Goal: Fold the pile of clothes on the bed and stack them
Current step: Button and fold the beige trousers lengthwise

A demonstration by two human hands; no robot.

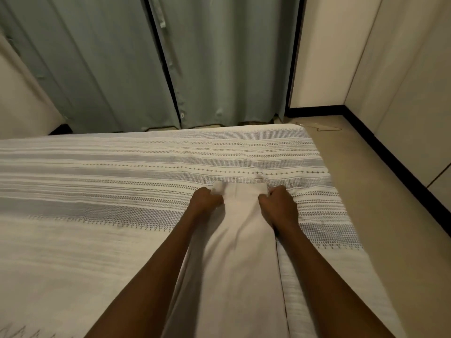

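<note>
View from a head cam, looking down at a bed (102, 191) w/ a white and grey-blue striped woven cover; teal curtains (109, 64) hang behind its far edge, beige floor and wall w/ black skirting to the right. Left to right: most of the bed's left side shows only the cover. Near the right edge, a long pale cream garment (236, 240), prob. trousers, runs from the bed's near edge up toward the middle, laid lengthwise. Left hand (203, 200) is curled tight, gripping the garment's far left corner, a bit of cloth bunched at the knuckles. Right hand (278, 202) is likewise curled, pinching the far right corner. Both hands sit at the garment's far end, close together, arms straight out. No pile or stack of other clothes is visible here. Risks, as a guess: the garment lies very near the bed's right edge, so a pull could slide it off; uneven tension btwn the two grips could skew the crease, and the bunched left corner may fold in wrinkled.
</note>
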